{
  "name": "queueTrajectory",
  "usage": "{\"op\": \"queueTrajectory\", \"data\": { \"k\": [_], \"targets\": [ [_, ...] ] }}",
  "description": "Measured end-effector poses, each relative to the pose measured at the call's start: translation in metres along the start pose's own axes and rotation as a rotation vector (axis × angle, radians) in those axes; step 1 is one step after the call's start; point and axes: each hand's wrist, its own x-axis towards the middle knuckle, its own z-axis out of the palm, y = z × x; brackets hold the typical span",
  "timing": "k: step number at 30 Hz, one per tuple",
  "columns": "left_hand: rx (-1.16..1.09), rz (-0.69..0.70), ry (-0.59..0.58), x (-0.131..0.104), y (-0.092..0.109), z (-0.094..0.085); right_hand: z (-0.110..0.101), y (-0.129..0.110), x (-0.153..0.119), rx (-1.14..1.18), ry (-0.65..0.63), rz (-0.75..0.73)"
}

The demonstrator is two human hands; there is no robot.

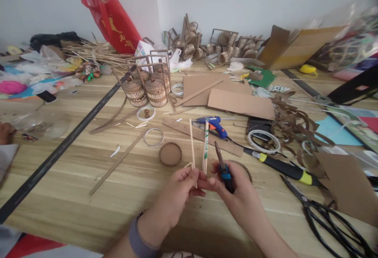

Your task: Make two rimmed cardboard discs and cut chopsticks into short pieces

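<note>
A: Where is the thin, pale wooden stick (191,140) in relation to the left hand (180,189)?

B: It stands almost upright; the thumb and fingers pinch it near its lower end, and most of its length rises above this grip.

A: And the straight, pale sticks in a white paper wrapper with green print (206,147)?

B: They are just beside it, also nearly upright, their lower ends at the fingertips where the two hands come together (which fingers carry them, I cannot tell).

A: How is the right hand (240,191)?

B: Its grip is closed around the blue-and-black handle of a hand tool (226,175), whose pointed metal tip shows upward.

A: What lies about them on the pale wooden surface (73,210)?

B: A round brown disc with a toothed edge (170,154) is near the left hand. Beyond the hands lies a blue plastic glue gun (214,126), and to the right, large black metal scissors (315,206).
</note>
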Motion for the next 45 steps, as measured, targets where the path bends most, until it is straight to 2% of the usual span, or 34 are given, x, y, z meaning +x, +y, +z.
{"op": "queueTrajectory", "data": {
  "k": [2, 5, 8, 14, 16, 20, 22, 26, 33, 39, 45],
  "targets": [
    [-0.089, 0.006, 0.09, 0.005, -0.001, 0.001, 0.003, 0.004, -0.003, -0.123, 0.083, -0.117],
    [-0.117, 0.003, 0.086, 0.008, -0.002, 0.006, 0.009, 0.011, -0.008, -0.234, 0.116, -0.244],
    [-0.11, 0.023, 0.056, 0.007, -0.004, 0.012, 0.014, 0.017, -0.009, -0.315, 0.142, -0.269],
    [-0.116, 0.051, 0.077, 0.004, -0.005, 0.016, 0.013, 0.02, -0.01, -0.344, 0.182, -0.309],
    [-0.139, 0.089, 0.129, 0.005, -0.005, 0.016, 0.012, 0.017, -0.012, -0.305, 0.188, -0.257],
    [-0.171, 0.172, 0.21, 0.009, -0.007, 0.022, 0.016, 0.007, -0.015, -0.115, 0.047, 0.011],
    [-0.149, 0.199, 0.224, 0.009, -0.009, 0.026, 0.021, 0.002, -0.013, -0.007, 0.05, 0.084],
    [-0.086, 0.246, 0.252, 0.009, -0.014, 0.033, 0.03, -0.003, -0.009, 0.101, 0.156, 0.108],
    [-0.103, 0.264, 0.24, 0.008, -0.016, 0.03, 0.031, -0.007, -0.009, 0.181, 0.207, 0.103],
    [-0.249, 0.218, 0.175, 0.01, -0.016, 0.027, 0.031, -0.006, -0.009, 0.243, 0.203, 0.165],
    [-0.119, 0.229, 0.177, 0.012, -0.013, 0.022, 0.031, 0.001, -0.012, 0.342, 0.106, 0.229]
  ]
}}
